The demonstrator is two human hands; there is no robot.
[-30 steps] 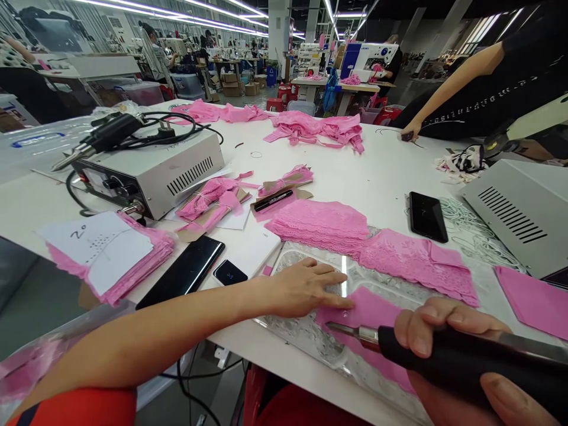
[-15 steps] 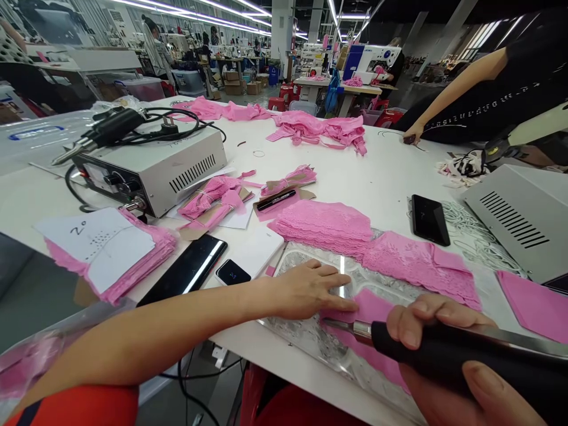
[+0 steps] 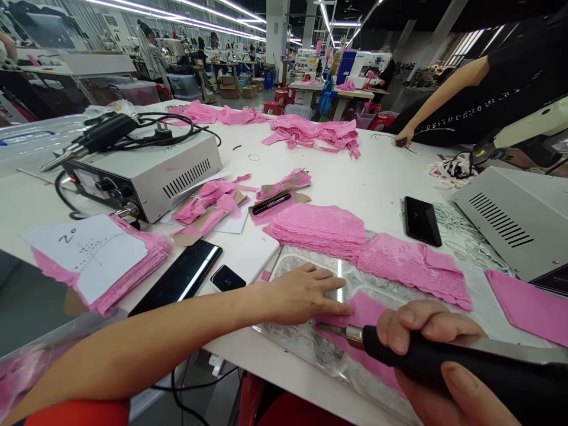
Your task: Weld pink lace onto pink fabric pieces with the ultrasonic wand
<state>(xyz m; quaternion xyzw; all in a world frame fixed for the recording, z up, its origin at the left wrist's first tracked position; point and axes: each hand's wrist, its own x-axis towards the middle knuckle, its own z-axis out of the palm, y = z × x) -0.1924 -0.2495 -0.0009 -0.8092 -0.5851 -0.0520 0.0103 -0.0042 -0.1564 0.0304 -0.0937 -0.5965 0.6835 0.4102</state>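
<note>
My left hand (image 3: 304, 294) lies flat with its fingers spread, the fingertips at the edge of a pink fabric piece (image 3: 368, 307) on a clear, patterned plastic mat (image 3: 293, 340). My right hand (image 3: 426, 343) is wrapped round a black handpiece (image 3: 483, 358) with a metal collar and a pointed tip. That tip touches or hovers just over the pink fabric, close to my left index finger; contact is hard to tell. Small pale dots show on the fabric near the tip. Behind the mat are a stack of pink lace pieces (image 3: 317, 223) and a folded lace piece (image 3: 412, 266).
A grey control box (image 3: 177, 171) carries a second black handpiece (image 3: 104, 133). Left of the mat lie a dark tablet-like device (image 3: 177, 278) and a pattern-topped fabric stack (image 3: 89, 254). Another grey box (image 3: 519, 219) and a phone (image 3: 421, 220) are right. A co-worker's hand (image 3: 404, 137) rests on the far table edge.
The whole view has shifted slightly, so things sit a little further left. My hands and the handpiece keep nearly the same place over the fabric.
</note>
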